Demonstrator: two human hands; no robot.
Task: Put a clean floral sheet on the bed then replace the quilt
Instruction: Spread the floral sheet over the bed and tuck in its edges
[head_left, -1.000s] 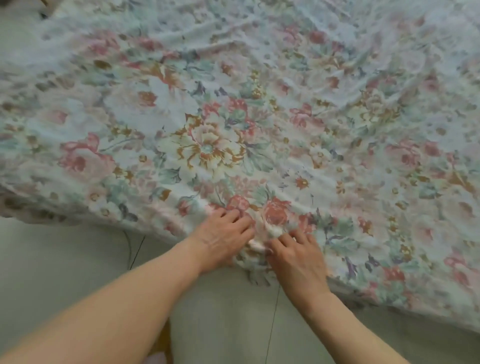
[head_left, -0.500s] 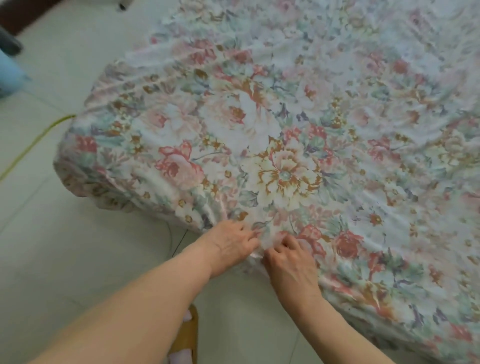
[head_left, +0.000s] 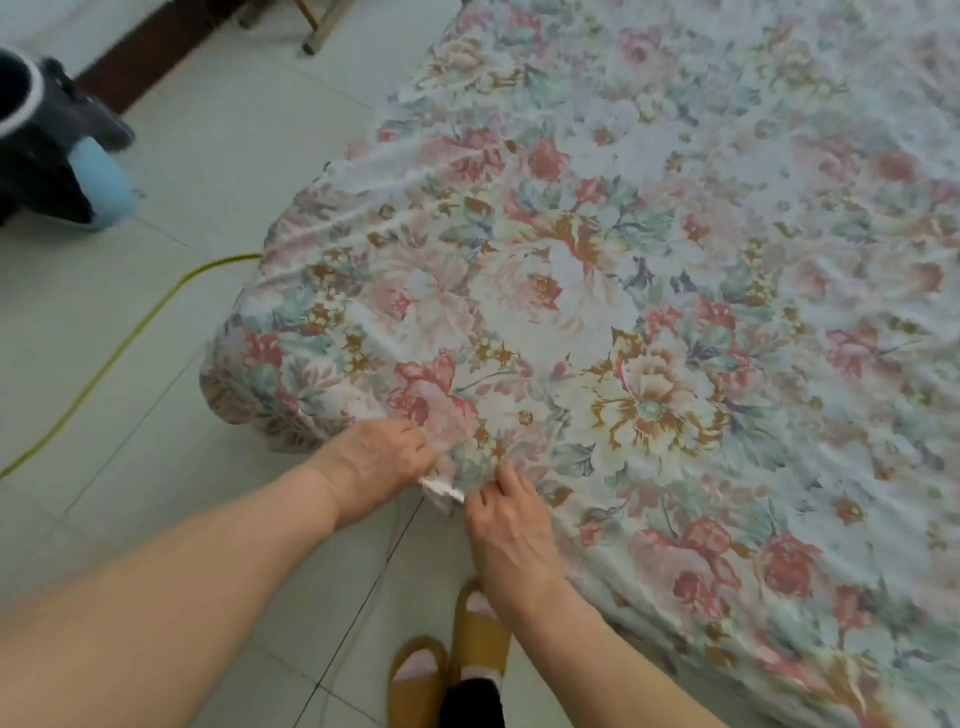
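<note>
Gripping the floral sheet (head_left: 597, 291) hem at lower centre frame: left hand (head_left: 382, 462) and right hand (head_left: 511, 525), fingers curled pinching fabric, side by side.

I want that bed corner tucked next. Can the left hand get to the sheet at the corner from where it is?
Probably yes: the left hand grips the floral sheet edge, and the draped corner lies beside it over bare floor.

Yellow cord (head_left: 104, 364) on tiled floor (head_left: 208, 156); tan slippers (head_left: 447, 660)
</note>
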